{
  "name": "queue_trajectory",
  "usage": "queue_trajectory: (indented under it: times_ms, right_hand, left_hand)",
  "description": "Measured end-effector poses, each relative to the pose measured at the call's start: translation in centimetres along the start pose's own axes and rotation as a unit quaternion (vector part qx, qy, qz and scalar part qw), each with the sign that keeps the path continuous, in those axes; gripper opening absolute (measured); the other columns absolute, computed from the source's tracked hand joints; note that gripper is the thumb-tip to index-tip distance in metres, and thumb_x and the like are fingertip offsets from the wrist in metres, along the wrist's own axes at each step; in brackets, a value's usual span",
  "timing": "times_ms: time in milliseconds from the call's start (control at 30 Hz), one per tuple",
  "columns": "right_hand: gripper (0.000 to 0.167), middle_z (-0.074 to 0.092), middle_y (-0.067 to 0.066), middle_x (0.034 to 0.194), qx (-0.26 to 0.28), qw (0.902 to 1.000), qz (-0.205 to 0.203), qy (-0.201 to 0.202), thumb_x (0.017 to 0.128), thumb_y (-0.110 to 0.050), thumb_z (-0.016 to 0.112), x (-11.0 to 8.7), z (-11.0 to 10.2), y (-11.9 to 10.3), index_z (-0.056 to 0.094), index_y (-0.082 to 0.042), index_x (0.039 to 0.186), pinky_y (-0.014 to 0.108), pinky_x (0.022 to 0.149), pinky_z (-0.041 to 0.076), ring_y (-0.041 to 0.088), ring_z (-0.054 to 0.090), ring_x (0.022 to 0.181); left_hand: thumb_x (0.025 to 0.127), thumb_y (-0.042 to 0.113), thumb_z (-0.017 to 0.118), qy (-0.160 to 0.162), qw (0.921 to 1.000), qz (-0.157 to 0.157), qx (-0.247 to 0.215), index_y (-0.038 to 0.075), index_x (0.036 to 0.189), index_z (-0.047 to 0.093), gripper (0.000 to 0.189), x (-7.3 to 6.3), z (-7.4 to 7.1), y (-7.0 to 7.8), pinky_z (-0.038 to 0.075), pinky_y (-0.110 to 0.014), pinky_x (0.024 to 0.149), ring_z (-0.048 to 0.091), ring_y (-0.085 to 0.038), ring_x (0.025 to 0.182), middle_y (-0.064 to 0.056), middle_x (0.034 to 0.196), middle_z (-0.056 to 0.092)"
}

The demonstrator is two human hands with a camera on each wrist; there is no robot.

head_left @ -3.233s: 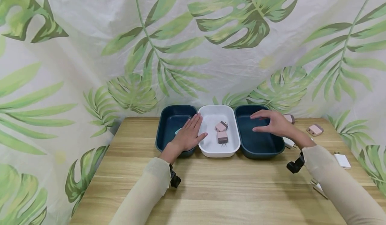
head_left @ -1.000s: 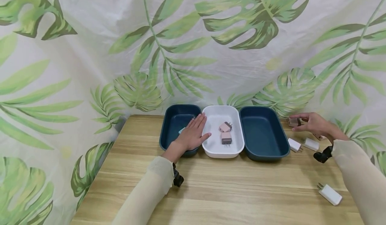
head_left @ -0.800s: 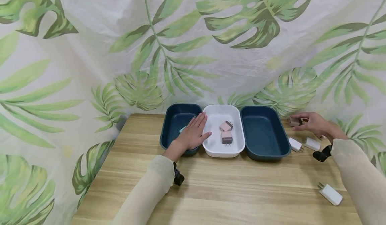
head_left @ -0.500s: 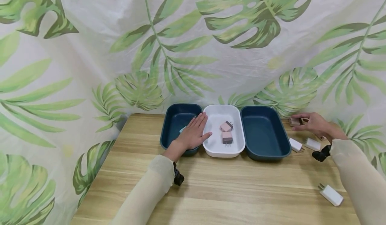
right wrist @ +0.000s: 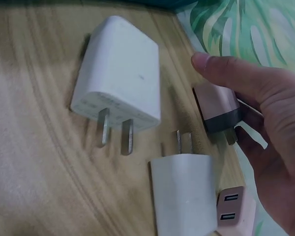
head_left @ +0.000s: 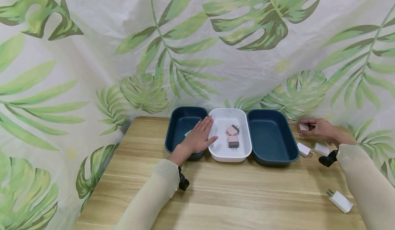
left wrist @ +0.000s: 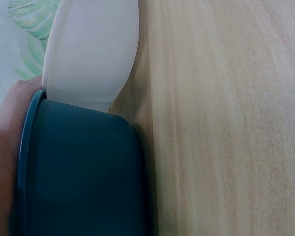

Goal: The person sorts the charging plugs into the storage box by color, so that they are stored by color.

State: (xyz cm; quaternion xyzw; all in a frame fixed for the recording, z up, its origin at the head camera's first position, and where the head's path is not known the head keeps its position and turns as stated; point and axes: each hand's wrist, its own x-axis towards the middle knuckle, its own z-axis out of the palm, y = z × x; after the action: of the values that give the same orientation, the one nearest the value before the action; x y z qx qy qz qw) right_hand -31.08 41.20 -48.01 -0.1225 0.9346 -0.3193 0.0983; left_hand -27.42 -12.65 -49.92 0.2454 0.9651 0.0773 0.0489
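My left hand (head_left: 197, 137) lies flat with straight fingers across the adjoining rims of the left dark-blue box (head_left: 167, 134) and the white box (head_left: 229, 158). My right hand (head_left: 324, 130) holds a pink USB charger (head_left: 304, 127) with a dark prong end, thumb on one side and fingers on the other, beyond the right dark-blue box (head_left: 273, 160). In the right wrist view this charger (right wrist: 215, 101) sits beneath the thumb, prongs towards the palm. Two more pink chargers (head_left: 233, 141) lie in the white box. A pale turquoise object (head_left: 187, 133) in the left box is partly hidden by my left hand.
Two white chargers (head_left: 303, 149) lie between the right box and my right wrist. Another white charger (head_left: 340, 202) lies nearer the front right. A second pink charger (right wrist: 236, 214) shows in the right wrist view. A leaf-patterned curtain (head_left: 197, 51) hangs behind the table.
My right hand has gone from above the right box to the pink charger at the back right, and its thumb and fingers have closed round it. My left hand has stayed in place.
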Motion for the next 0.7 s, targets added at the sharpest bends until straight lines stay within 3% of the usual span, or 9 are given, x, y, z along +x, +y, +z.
queue_trajectory:
  times_ms: [133, 433, 700]
  right_hand:
    - [0.068, 0.06, 0.034, 0.138, -0.002, 1.0, -0.006, -0.005, 0.093, -0.02, 0.085, -0.3, 0.0, 0.0, 0.055, 0.01, 0.147, 0.017, 0.079, 0.052, 0.037, 0.062, 0.118]
    - [0.062, 0.061, 0.036, 0.139, -0.011, 0.9997, -0.022, -0.003, 0.093, -0.019, 0.085, -0.9, 0.1, -0.2, 0.061, 0.009, 0.142, 0.011, 0.083, 0.049, 0.052, 0.058, 0.127]
    - [0.061, 0.066, 0.035, 0.13, -0.03, 0.9989, -0.036, -0.005, 0.091, -0.018, 0.087, -1.5, 0.5, 0.6, 0.063, 0.009, 0.14, 0.018, 0.078, 0.055, 0.046, 0.067, 0.115]
  left_hand:
    - [0.112, 0.06, 0.032, 0.003, 1.0, 0.002, -0.004, 0.008, 0.171, 0.004, 0.083, -0.2, -0.4, 0.2, 0.004, -0.043, 0.133, -0.007, -0.02, 0.165, -0.006, 0.179, -0.005]
    - [0.112, 0.059, 0.033, 0.001, 0.9999, -0.003, -0.013, 0.009, 0.171, 0.004, 0.083, -0.4, -1.0, 0.4, 0.005, -0.043, 0.133, -0.006, -0.02, 0.165, -0.005, 0.179, -0.004]
    - [0.112, 0.059, 0.032, -0.003, 0.9999, 0.0, -0.015, 0.009, 0.171, 0.005, 0.083, -0.4, -0.8, 0.5, 0.004, -0.043, 0.134, -0.006, -0.02, 0.165, -0.005, 0.179, -0.004]
